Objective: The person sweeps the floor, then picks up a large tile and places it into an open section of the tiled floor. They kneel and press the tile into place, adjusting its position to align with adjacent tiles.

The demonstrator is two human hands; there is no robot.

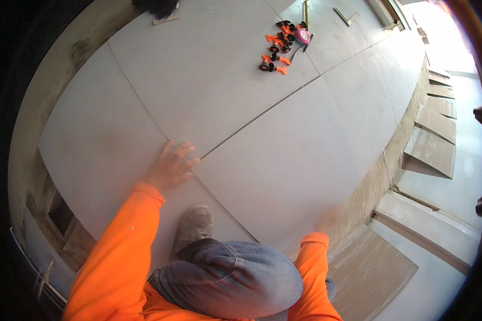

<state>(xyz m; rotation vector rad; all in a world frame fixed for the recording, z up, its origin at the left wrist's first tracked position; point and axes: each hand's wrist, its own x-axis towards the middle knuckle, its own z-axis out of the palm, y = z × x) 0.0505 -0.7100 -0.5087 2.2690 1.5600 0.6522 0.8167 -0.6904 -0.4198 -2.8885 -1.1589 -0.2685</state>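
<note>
Large pale grey floor tiles lie side by side, with narrow joints between them. My left hand rests with fingers spread over the tiles, where the joints meet. It holds nothing. At the front right edge of the tile beside my knee is my right hand. Motion and haze smear it, so its fingers cannot be made out. Farther off on the tiles lies a group of orange and black tile leveling clips. Next to them sits a pink tape measure with its yellow blade out.
My shoe stands on the tiles between my hands. Bare rough floor borders the tiles at right, with several brown tile pieces beyond. A larger brown board lies near right. A thin metal angle piece lies at far right.
</note>
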